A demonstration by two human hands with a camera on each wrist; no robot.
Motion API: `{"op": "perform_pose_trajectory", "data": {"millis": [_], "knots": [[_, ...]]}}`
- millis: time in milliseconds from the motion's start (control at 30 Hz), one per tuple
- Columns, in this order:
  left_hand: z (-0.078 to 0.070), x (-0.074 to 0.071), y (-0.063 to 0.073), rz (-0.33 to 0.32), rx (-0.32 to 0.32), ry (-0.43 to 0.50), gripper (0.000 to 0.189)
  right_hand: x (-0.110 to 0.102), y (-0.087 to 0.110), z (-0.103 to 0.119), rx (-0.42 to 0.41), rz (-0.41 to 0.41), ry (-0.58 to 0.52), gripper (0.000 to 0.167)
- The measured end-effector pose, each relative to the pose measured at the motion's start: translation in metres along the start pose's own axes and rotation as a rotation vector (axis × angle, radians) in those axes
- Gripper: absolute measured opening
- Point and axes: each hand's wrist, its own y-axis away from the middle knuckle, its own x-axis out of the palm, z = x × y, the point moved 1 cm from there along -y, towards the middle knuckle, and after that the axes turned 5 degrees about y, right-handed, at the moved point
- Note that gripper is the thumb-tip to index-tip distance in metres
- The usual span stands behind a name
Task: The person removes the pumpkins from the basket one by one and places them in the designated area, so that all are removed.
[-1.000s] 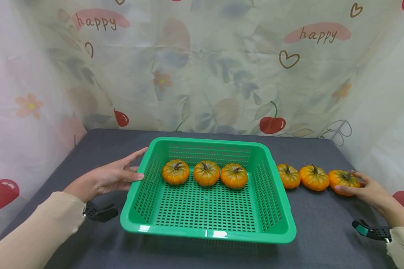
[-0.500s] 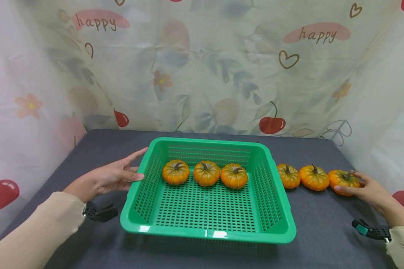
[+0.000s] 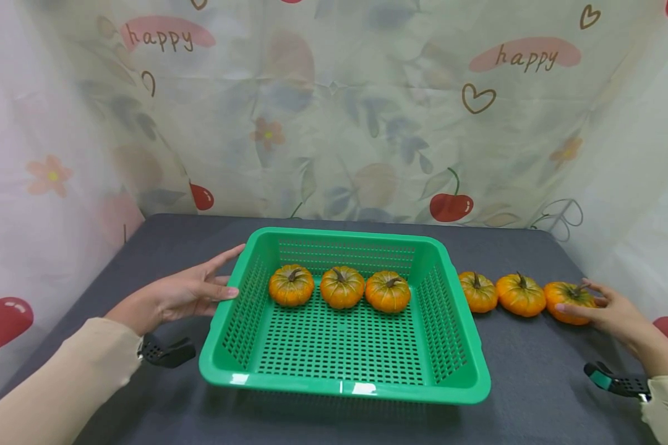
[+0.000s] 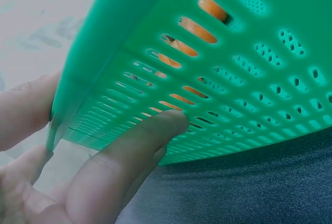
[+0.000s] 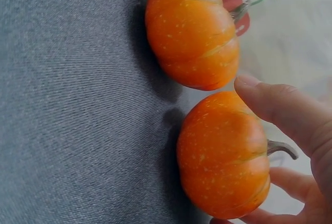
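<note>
A green plastic basket [image 3: 342,383] stands mid-table with three small pumpkins [image 3: 291,285] in a row inside it. My left hand [image 3: 184,293] holds the basket's left rim, with fingers against the perforated outer wall [image 4: 244,86] in the left wrist view. Right of the basket, three more pumpkins sit in a row on the table. The outermost pumpkin [image 5: 223,154] is in my right hand [image 3: 618,315], its thumb on the near side and fingers behind. Its curved stem points up, free of the hand. The neighbouring pumpkin [image 5: 192,32] stands close to the thumb tip.
The basket's right wall partly covers the nearest loose pumpkin [image 3: 477,292]; the middle one [image 3: 520,295] stands close beside it. A dark cloth covers the table [image 3: 534,383]. A printed curtain [image 3: 334,123] encloses the back and sides.
Almost nothing differs. The right thumb and fingers have shifted very slightly on the outermost pumpkin; the left hand, basket and other pumpkins stay put.
</note>
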Motion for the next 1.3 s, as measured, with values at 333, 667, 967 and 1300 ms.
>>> {"op": "perform_pose_trajectory", "data": {"millis": [333,667,967,1300], "knots": [[0.000,0.000,0.000,0.006,0.002,-0.003,0.096,-0.003,-0.012,-0.013,0.056,-0.055,-0.001,0.109],[0.000,0.000,0.000,0.012,0.004,0.004,0.096,-0.012,-0.030,-0.037,0.036,-0.118,-0.016,0.110],[0.000,-0.001,0.000,0.009,0.003,-0.001,0.096,-0.013,0.019,0.036,-0.010,-0.196,-0.026,0.100],[0.001,-0.001,0.000,0.007,0.006,-0.002,0.095,-0.012,0.028,0.065,-0.099,-0.241,-0.040,0.097]]}}
